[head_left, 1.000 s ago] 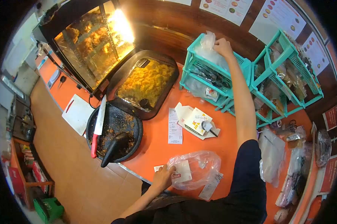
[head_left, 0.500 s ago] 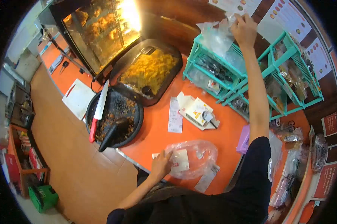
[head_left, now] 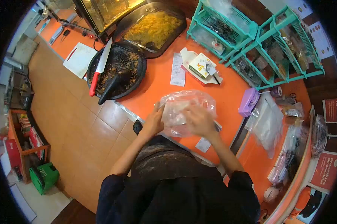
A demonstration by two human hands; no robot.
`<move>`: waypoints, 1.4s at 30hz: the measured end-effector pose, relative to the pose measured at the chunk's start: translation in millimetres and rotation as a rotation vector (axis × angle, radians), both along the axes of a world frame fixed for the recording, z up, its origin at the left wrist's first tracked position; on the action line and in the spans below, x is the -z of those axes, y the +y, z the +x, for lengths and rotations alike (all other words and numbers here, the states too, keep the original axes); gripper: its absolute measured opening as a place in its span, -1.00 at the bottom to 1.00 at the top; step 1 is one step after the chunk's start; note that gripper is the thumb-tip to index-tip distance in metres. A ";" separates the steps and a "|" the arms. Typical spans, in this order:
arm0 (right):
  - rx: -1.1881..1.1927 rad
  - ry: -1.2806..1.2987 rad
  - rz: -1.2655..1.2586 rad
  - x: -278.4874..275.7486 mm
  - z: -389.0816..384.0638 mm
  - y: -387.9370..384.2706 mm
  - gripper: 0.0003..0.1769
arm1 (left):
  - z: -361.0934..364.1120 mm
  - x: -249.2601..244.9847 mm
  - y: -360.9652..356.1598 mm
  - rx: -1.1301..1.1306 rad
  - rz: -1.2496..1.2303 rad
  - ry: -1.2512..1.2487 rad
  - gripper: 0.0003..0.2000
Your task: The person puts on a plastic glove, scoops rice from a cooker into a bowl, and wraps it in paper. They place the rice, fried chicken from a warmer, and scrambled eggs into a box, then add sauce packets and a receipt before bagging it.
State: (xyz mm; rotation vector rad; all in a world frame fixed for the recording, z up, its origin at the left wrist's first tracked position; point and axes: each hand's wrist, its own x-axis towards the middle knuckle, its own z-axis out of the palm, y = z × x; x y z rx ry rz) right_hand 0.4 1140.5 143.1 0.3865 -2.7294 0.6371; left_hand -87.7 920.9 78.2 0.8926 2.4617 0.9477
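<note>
On the orange counter in front of me lies a clear plastic bag [head_left: 207, 101], with a pale, box-like item [head_left: 173, 112] showing through it. My left hand [head_left: 153, 122] is at the bag's left edge, its fingers bent around the edge of the bag. Over the bag's right half is my right hand [head_left: 200, 120], smeared by motion, so its fingers and anything in them cannot be made out. Beyond the bag stands a small printed carton [head_left: 203, 66] in an opened card box, with a paper receipt [head_left: 178, 70] to its left.
A black stone mortar [head_left: 133, 80] holds a pestle and a red-handled knife [head_left: 102, 61]. Behind it sits a tray of yellow food [head_left: 153, 28]. Teal racks [head_left: 232, 39] stand at the back right. A purple tape dispenser [head_left: 248, 101] is near the right edge.
My right hand has come down from the plastic bags on the teal rack to the bag on the counter. My left hand stays at the bag's left side. The view has tilted downward.
</note>
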 end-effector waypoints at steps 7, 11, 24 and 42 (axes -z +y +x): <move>-0.014 -0.221 0.185 6.6 -28.4 56.5 -0.25 | 14.2 -6.9 -110.5 0.197 0.151 -0.183 -0.23; -0.178 0.050 0.570 118.0 -45.3 -9.4 -0.05 | 37.9 25.7 -163.4 0.188 0.046 -0.163 -0.19; 0.328 -0.096 -0.006 -71.0 -49.3 -30.9 0.12 | -1.6 46.3 -64.0 0.201 0.221 -0.056 -0.23; 0.207 -0.474 0.477 53.0 12.6 -13.5 -0.11 | -74.3 16.5 -44.6 0.337 0.255 0.209 -0.11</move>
